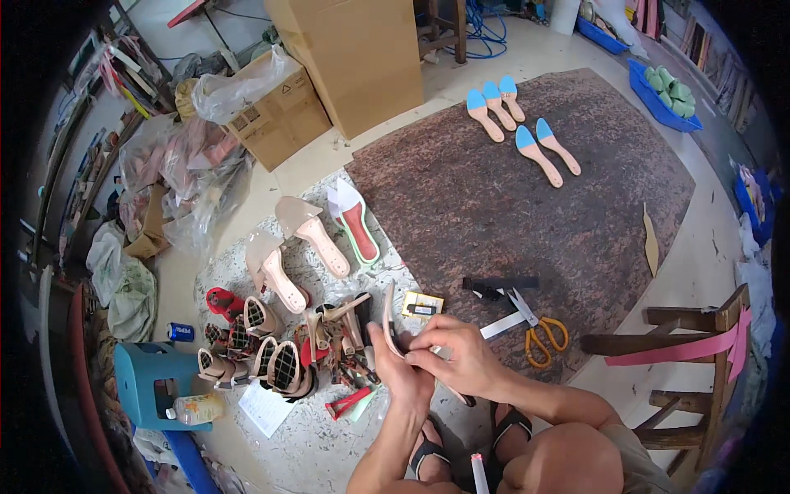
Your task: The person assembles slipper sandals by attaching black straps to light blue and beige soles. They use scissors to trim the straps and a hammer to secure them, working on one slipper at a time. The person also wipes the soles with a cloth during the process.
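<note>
My left hand (401, 375) is closed around a beige shoe insole (388, 309), held on edge so that its curved side shows. My right hand (462, 352) pinches at the same insole near its lower end; whether its fingers hold anything else is hidden. Just beyond the hands lies a small yellow and white box (423, 305) with a black item on it. To the right are scissors (539, 329) with orange handles, a white strip (503, 324) and black straps (499, 285). On the left stand several high-heeled sandals (284, 366) and beige sandal pieces (319, 239).
Several beige insoles with blue ends (539, 156) lie on the dark mat (461, 206). A wooden chair (683, 362) stands at right, a teal stool (148, 375) with a bottle (196, 408) at left. Cardboard boxes (354, 66) are behind. A lit cigarette (480, 476) shows at the lower edge.
</note>
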Demonstrator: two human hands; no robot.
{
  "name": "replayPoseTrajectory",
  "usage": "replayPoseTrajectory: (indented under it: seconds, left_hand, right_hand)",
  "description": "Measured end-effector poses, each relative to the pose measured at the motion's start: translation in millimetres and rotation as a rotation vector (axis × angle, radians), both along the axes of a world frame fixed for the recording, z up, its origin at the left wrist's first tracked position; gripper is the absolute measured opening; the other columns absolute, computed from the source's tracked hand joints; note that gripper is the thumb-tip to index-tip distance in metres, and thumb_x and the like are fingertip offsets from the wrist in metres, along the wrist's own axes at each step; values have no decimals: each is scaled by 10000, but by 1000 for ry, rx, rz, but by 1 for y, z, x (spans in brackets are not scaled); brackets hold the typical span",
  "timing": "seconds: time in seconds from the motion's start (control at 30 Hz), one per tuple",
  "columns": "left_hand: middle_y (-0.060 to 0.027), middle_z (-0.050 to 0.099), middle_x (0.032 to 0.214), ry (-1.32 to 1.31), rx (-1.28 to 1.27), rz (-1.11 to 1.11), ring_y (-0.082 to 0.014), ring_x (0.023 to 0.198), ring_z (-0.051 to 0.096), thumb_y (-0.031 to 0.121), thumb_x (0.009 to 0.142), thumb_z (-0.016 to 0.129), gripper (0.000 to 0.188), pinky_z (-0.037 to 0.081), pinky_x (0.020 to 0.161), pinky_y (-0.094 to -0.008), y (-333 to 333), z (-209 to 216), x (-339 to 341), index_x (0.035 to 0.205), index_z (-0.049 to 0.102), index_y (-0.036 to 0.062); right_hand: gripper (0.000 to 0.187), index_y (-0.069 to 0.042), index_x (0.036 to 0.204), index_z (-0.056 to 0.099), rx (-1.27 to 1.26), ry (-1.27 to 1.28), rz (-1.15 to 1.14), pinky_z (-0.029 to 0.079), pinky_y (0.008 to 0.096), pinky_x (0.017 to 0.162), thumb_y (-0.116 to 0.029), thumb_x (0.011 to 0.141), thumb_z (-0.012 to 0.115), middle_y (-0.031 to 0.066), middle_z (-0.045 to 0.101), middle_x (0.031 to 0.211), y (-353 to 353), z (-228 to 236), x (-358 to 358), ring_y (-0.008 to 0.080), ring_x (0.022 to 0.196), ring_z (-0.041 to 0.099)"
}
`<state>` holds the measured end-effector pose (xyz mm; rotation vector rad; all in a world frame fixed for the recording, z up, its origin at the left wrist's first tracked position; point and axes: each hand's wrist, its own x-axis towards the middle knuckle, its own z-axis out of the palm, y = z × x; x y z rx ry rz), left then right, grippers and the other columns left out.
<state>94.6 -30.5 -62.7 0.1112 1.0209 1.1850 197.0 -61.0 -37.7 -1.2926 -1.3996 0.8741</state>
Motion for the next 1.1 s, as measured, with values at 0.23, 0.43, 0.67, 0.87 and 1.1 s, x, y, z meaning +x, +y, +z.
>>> replayPoseTrajectory:
  seconds: [0.23, 0.43, 0.67, 0.87, 1.1]
  left_hand:
    - [-59, 654, 1016, 161, 163, 16, -143, 926, 601, 453, 1059, 372, 514, 472, 829, -304, -8, 5, 1, 1065, 626, 6]
    - [-42, 677, 936, 446, 426, -229, -132, 857, 611, 398, 1045, 457, 471, 471, 792, -285, -7, -22, -20, 913, 683, 7]
    - [-249, 499, 1387, -185, 162, -913, -339, 1237, 550, 588, 1014, 304, 796, 456, 1012, -552, 5, -31, -33, 1428, 329, -92]
    - [-29, 573, 580, -89, 77, -760, -124, 443, 523, 458, 1034, 443, 513, 393, 408, -260, -9, -41, -28, 841, 647, 29]
    - [62, 455, 531, 812, 406, -615, -22, 492, 375, 309, 1003, 582, 463, 273, 430, -243, -23, -19, -7, 632, 574, 32]
  right_hand:
    - [336, 39, 979, 694, -349, 141, -94, 412, 276, 542, -286, 954, 613, 24, 624, 682, 8, 1, 32, 49, 650, 517]
    - [296, 30, 967, 698, -373, 309, -82, 389, 250, 608, -251, 961, 606, -24, 605, 752, 7, -13, 41, 36, 696, 491]
    - [259, -6, 1105, 647, -354, 1039, 53, 447, 279, 875, -227, 1014, 546, 30, 654, 1003, 17, -36, 61, 85, 949, 572]
    - [487, 32, 1380, 491, -509, 626, -43, 443, 348, 1012, -330, 1066, 408, 148, 617, 1279, 20, -60, 61, 209, 1148, 597]
    - [472, 37, 1416, 441, -197, 246, -195, 496, 298, 893, -122, 986, 551, 126, 663, 1158, 6, -55, 55, 179, 987, 639]
